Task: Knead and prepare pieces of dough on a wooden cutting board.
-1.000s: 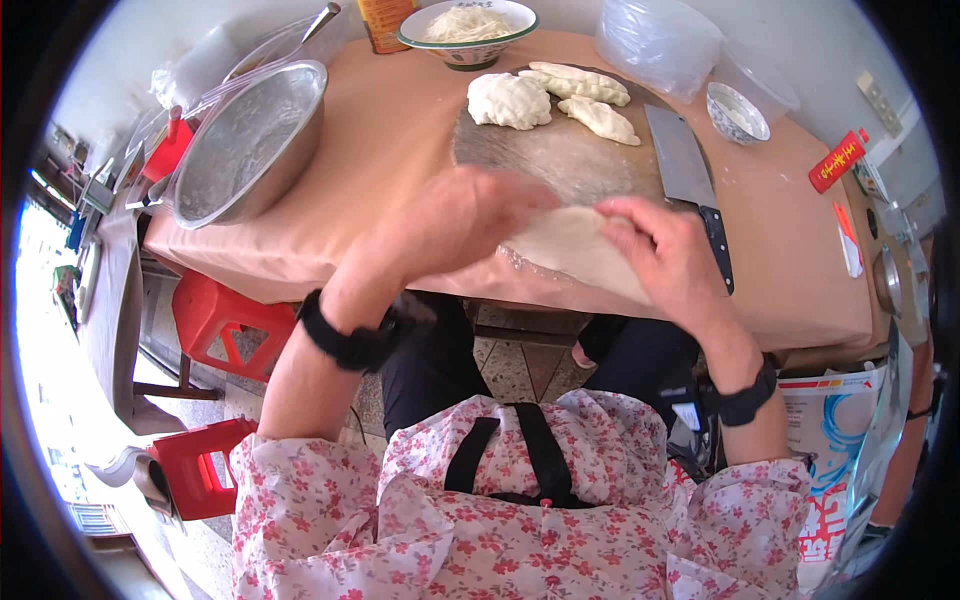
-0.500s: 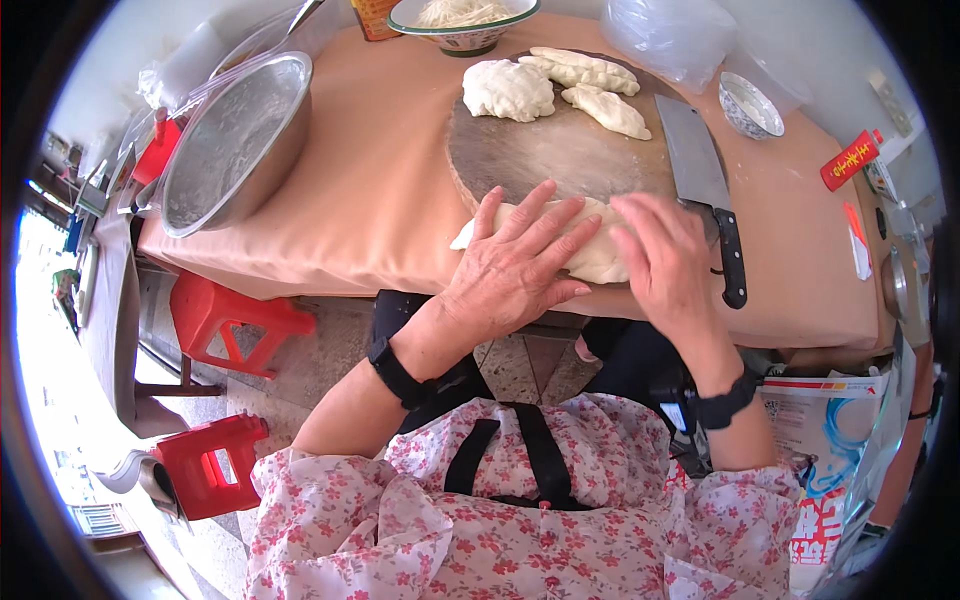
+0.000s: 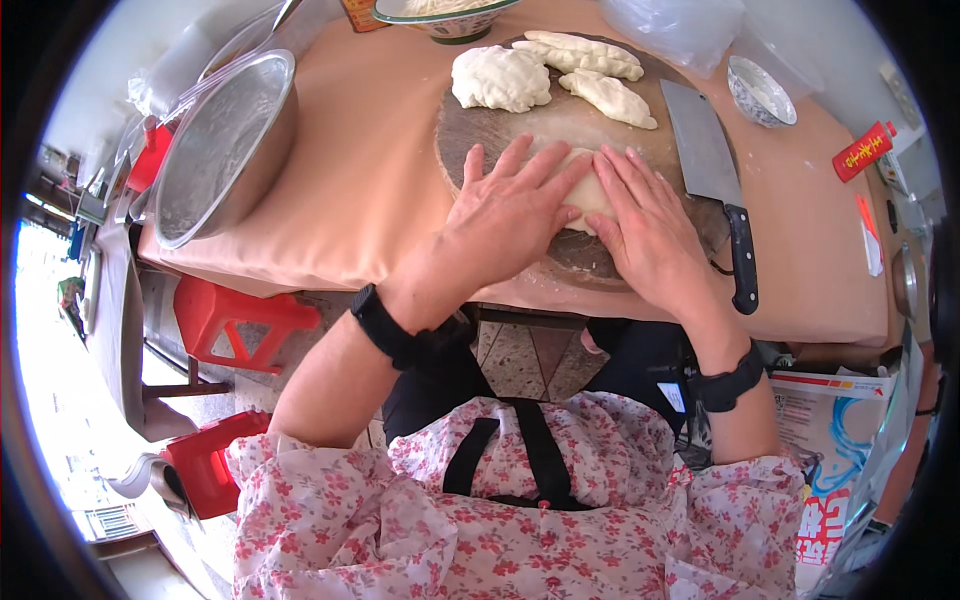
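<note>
Dough piece point(image 3: 592, 197) sits under both palms on the near half of the board, so call that the middle of my clock, with twelve pointing away from the person; black bands point(image 3: 732, 380) on both wrists, closest thing to the person's lap; left hand point(image 3: 508, 208) is open and palm down, fingers fanned out, thumb by the dough; right hand point(image 3: 650, 225) is open too, fingers straight and closer together, laid over the dough's right side; can't tell how far the dough runs under either palm.

Round wooden board point(image 3: 460, 130) under it all; cleaver point(image 3: 706, 140) at three o'clock, black handle toward four; big metal basin point(image 3: 225, 150) out at nine; two pale dough rolls point(image 3: 608, 98) side by side at twelve, fat lumpy dough ball point(image 3: 500, 80) touching or nearly so at eleven; small patterned bowl point(image 3: 762, 92) at two; farther off, clear plastic bag point(image 3: 680, 28) at one, green-rimmed bowl point(image 3: 460, 30) of pale strands at eleven.
</note>
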`<state>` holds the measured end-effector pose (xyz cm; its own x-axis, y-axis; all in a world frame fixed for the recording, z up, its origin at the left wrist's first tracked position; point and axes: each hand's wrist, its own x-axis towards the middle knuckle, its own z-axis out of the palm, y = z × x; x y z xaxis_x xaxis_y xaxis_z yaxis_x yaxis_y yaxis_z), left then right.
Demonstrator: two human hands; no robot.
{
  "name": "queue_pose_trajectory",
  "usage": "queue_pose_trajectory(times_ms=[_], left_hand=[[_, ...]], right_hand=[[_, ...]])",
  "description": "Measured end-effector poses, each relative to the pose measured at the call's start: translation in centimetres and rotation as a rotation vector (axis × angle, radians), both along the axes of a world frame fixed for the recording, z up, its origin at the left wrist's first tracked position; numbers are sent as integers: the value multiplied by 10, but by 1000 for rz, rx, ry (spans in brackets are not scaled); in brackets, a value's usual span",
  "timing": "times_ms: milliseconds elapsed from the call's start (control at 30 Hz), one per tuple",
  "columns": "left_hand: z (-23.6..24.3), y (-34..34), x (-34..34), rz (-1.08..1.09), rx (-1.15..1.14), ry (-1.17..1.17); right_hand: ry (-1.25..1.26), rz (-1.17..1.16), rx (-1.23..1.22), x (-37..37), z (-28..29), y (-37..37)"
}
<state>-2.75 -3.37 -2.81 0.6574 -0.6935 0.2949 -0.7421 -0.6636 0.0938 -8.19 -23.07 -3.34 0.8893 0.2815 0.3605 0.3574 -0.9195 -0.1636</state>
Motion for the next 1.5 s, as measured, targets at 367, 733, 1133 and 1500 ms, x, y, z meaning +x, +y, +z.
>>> queue_pose_trajectory(times_ms=[367,733,1133,1500], left_hand=[[13,-11,33,67,87,135],[1,-7,11,23,-48,124],[9,62,-13,106,-273,172],[25,54,22,66,-327,231]], right_hand=[[8,-32,-37,40,-4,-7],[-9,-22,32,10,-10,-8],[9,-38,42,-29,-1,-3],[7,-40,46,-29,0,-1]])
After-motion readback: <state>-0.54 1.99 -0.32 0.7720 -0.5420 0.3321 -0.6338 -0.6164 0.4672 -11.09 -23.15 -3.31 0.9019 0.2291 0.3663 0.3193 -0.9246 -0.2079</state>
